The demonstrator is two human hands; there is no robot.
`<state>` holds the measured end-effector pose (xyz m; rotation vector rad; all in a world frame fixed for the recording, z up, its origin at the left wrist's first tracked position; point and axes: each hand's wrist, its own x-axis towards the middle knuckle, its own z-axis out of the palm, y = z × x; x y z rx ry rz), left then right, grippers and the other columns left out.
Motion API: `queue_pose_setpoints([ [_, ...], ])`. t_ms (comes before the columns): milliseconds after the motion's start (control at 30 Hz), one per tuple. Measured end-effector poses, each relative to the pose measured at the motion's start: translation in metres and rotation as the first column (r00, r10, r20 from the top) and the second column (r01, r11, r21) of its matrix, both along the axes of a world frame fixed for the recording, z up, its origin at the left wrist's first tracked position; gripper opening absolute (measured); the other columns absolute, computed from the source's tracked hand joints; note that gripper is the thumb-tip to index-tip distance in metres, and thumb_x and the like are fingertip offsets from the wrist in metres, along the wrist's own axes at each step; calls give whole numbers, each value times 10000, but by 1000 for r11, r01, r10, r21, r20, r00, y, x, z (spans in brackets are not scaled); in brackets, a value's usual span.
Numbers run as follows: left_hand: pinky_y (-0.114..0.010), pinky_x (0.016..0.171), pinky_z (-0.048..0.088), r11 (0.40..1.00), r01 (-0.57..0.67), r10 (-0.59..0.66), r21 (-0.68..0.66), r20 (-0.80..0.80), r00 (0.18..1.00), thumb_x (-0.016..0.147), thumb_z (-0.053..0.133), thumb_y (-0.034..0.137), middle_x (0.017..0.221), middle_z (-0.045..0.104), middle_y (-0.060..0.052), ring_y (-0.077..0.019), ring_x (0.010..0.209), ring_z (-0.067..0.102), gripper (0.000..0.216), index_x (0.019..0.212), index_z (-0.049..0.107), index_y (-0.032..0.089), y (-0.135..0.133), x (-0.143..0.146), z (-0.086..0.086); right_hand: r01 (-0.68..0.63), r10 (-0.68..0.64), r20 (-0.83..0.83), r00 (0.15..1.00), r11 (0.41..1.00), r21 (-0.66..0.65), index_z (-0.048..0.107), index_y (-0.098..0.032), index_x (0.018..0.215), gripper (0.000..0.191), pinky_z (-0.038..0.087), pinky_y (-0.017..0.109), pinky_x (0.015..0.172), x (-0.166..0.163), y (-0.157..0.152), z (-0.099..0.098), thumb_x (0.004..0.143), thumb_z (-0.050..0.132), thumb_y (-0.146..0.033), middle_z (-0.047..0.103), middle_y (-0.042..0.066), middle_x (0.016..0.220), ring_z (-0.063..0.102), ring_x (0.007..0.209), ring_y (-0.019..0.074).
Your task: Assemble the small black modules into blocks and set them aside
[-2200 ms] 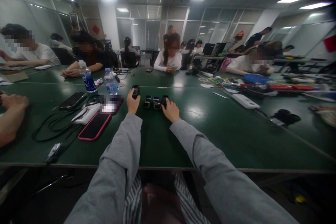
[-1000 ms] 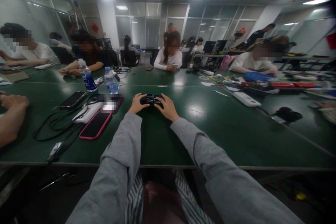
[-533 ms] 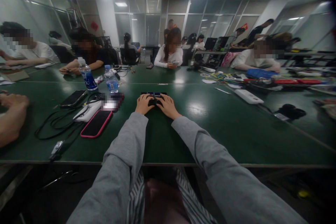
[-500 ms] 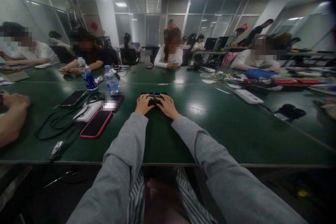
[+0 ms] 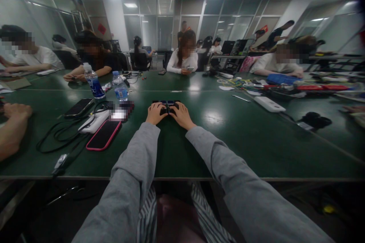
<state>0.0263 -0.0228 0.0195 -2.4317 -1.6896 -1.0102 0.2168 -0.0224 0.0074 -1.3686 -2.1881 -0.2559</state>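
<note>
1. At the centre of the frame, the left hand [image 5: 155, 113] and the right hand [image 5: 181, 115] lie close together on the green table [image 5: 242, 140], both in grey sleeves.
2. Between and just above them sits a cluster of small black gadgets [image 5: 167, 105], pressed side by side; too small to tell what they are.
3. The left hand is curled, its fingers bent around the left side of the cluster and touching it.
4. The right hand is likewise curled, fingers on the cluster's right side. Whether either hand truly grips a gadget or only rests against it cannot be told.
5. Left of the hands, a phone in a pink case [image 5: 103, 134] lies flat, with a white power bank [image 5: 94, 121] just above it and a black phone [image 5: 78, 107] further to the upper left.
6. A black cable [image 5: 54, 135] loops across the table at the left.
7. Two water bottles [image 5: 93, 82] stand upright at the upper left of the table.
8. A white power strip [image 5: 269, 104] lies right of centre, well apart from the hands.
9. Another person's forearm [image 5: 11, 133] rests at the left edge.
</note>
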Motion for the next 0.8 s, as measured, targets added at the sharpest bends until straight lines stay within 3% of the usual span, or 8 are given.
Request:
queue_pose_setpoints([
  [600,-494,1054,340,1000,1,-1,20,5,1000,797,662,427,1342,525,-82,-294,1288,394,338,1087,616,261,-2,2,0,28,-27,-54,998,1000,7,550,-236,1230,394,312,476,1071,0,0,-3,905,488,-451,389,132,1365,305,1336,295],
  [800,-446,1053,355,990,-114,96,83,195,976,942,417,312,1292,563,-68,-248,1244,450,237,1083,595,246,-6,2,11,61,-60,-95,994,998,11,544,-275,1253,416,280,512,1073,0,-4,1,908,459,-493,351,115,1395,268,1347,314],
])
